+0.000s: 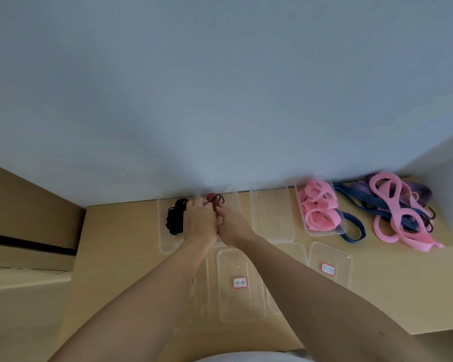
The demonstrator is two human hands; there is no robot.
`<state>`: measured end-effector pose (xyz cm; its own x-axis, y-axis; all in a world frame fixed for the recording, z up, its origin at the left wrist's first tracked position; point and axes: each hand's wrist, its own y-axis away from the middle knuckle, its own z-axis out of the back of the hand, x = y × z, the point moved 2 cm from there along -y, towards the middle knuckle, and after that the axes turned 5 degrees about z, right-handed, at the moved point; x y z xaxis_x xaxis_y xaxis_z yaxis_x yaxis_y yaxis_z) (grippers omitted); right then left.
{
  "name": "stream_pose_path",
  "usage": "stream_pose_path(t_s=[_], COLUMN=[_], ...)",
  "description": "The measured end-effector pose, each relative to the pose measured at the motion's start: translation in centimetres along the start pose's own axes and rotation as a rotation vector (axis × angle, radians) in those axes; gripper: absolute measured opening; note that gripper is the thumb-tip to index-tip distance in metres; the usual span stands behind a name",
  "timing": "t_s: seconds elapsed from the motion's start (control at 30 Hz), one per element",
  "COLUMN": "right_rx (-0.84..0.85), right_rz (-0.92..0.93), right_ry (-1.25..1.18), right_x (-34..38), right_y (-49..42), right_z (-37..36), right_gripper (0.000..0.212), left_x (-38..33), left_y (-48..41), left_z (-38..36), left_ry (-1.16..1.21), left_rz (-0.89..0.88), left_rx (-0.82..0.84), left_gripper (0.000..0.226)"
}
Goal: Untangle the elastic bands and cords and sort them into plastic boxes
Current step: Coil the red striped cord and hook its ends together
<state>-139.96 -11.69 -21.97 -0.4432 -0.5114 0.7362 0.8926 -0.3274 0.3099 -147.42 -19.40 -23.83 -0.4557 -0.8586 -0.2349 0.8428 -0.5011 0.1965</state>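
Note:
My left hand (199, 222) and my right hand (232, 226) meet over a clear plastic box (234, 197) at the back of the table, both gripping a red-and-black striped bungee cord (213, 199) with a dark hook. Left of it, another clear box (165, 244) holds a bundle of black cord (175, 218). Further right, a box (324, 232) contains pink elastic bands (318, 207). At the far right lies a tangled pile of pink bands (392, 205), blue striped cords (356, 199) and purple bands (419, 190).
An empty clear box (271, 212) stands between the striped cord's box and the pink one. Nearer me lie box lids or boxes with red-bordered labels (239, 282) (328, 269). A wall rises right behind the boxes. The table's edge drops off at left.

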Motion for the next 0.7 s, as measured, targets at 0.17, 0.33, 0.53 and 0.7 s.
stream_pose_path(t_s=[0.17,0.33,0.53,0.7], right_rx=[-0.188,-0.131,-0.145,-0.19], right_rz=[0.044,0.096,0.055,0.049], right_ry=[0.19,0.435,0.552,0.571], right_x=[0.3,-1.7,-4.8,-9.2], right_y=[1.4,3.1,6.7,12.0], right_z=[1.8,3.7,8.8,14.9], right_gripper=[0.027,0.04,0.057,0.059], left_x=[-0.4,-1.9,-7.3,-14.5], left_y=[1.4,2.2,3.7,6.5], left_z=[1.7,2.8,3.8,3.4], left_ry=[-0.037,-0.166,-0.204,-0.24], left_rz=[-0.068,-0.207,-0.247,-0.341], left_rx=[-0.037,-0.026,0.043,0.014], left_gripper=[0.028,0.046,0.059,0.064])
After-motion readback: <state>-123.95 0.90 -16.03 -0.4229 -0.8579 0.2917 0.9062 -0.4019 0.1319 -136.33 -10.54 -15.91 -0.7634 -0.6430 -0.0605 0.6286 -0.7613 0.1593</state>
